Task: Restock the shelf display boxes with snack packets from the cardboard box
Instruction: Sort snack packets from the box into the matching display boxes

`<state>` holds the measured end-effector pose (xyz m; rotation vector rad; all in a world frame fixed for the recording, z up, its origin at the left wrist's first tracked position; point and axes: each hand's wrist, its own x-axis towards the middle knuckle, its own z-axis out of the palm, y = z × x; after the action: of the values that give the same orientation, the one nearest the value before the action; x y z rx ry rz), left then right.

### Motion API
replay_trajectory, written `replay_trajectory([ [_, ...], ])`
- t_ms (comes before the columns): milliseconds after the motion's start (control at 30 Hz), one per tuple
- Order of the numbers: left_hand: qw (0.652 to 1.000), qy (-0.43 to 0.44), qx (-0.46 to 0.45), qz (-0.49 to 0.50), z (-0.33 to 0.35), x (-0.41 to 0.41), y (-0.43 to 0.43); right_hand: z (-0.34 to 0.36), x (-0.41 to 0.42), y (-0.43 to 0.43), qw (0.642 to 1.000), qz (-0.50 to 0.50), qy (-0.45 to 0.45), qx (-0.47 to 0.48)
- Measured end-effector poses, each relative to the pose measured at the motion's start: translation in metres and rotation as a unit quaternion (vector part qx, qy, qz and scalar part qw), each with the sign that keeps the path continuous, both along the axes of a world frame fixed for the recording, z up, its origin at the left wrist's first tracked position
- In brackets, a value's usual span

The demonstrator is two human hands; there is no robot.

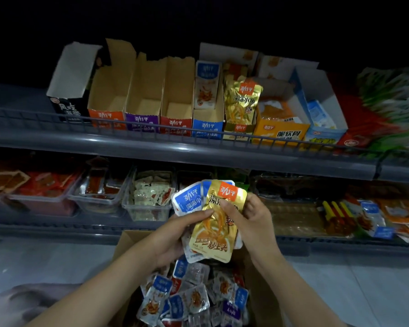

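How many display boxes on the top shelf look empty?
3, side by side: the orange-fronted box, the purple-fronted box, the red-fronted box. The black box hides its inside.

We've got the upper shelf (151,147) at 12 o'clock with a row of display boxes (176,125) on it, the three toward 10 o'clock showing bare cardboard inside. The lower shelf (57,228) across the middle holds clear tubs (147,208) of snacks. The cardboard box (125,241) sits on the floor (352,291) at 6.
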<state>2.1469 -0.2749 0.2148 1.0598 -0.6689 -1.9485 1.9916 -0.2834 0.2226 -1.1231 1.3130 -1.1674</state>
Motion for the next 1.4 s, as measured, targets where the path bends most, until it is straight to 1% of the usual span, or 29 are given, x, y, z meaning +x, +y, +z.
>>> replay_trajectory([
  [67, 1.000, -0.001, -0.008, 0.007, 0.009, -0.003, -0.002, 0.014, -0.005, -0.001, 1.000, 0.021, -0.001, -0.010],
  [133, 1.000, -0.019, -0.021, 0.013, 0.020, -0.004, -0.002, 0.025, -0.007, 0.000, 0.999, 0.048, -0.007, 0.000],
  [267, 0.997, -0.058, -0.052, 0.029, 0.044, -0.006, -0.011, 0.046, -0.013, -0.011, 0.997, 0.072, 0.024, 0.018],
  [400, 0.998, -0.005, -0.054, 0.041, 0.073, 0.000, -0.031, 0.082, -0.028, -0.038, 0.997, 0.074, 0.010, 0.019],
  [467, 0.996, -0.001, -0.073, 0.054, 0.089, 0.004, -0.045, 0.101, -0.036, -0.057, 0.997, 0.073, 0.017, 0.005],
  [533, 0.994, -0.016, -0.085, 0.070, 0.105, 0.006, -0.058, 0.118, -0.043, -0.079, 0.998, 0.061, -0.006, -0.011],
  [600, 0.991, -0.042, -0.096, 0.079, 0.117, 0.009, -0.072, 0.136, -0.049, -0.102, 0.998, 0.024, -0.025, -0.049],
  [733, 0.987, -0.084, -0.105, 0.091, 0.131, 0.017, -0.099, 0.161, -0.059, -0.156, 0.983, -0.055, 0.064, -0.162],
  [833, 0.984, -0.096, -0.115, 0.094, 0.136, 0.023, -0.118, 0.165, -0.056, -0.191, 0.973, -0.074, 0.098, -0.196],
  [867, 0.984, -0.101, -0.115, 0.092, 0.137, 0.024, -0.124, 0.165, -0.053, -0.200, 0.968, -0.073, 0.123, -0.208],
  [967, 0.983, -0.113, -0.115, 0.082, 0.136, 0.026, -0.137, 0.161, -0.044, -0.225, 0.945, -0.047, 0.213, -0.243],
  [1067, 0.983, -0.119, -0.115, 0.073, 0.131, 0.029, -0.147, 0.151, -0.039, -0.239, 0.931, 0.019, 0.272, -0.243],
  [1100, 0.984, -0.121, -0.115, 0.067, 0.130, 0.030, -0.148, 0.146, -0.040, -0.245, 0.917, 0.036, 0.315, -0.243],
  [1167, 0.985, -0.120, -0.114, 0.056, 0.129, 0.030, -0.150, 0.136, -0.042, -0.253, 0.859, 0.055, 0.447, -0.243],
  [1200, 0.985, -0.119, -0.113, 0.052, 0.128, 0.031, -0.151, 0.133, -0.042, -0.254, 0.837, 0.063, 0.491, -0.235],
  [1300, 0.987, -0.112, -0.111, 0.042, 0.124, 0.032, -0.152, 0.128, -0.040, -0.252, 0.807, 0.081, 0.534, -0.237],
  [1400, 0.987, -0.110, -0.109, 0.037, 0.123, 0.033, -0.149, 0.126, -0.041, -0.251, 0.769, 0.087, 0.584, -0.246],
])
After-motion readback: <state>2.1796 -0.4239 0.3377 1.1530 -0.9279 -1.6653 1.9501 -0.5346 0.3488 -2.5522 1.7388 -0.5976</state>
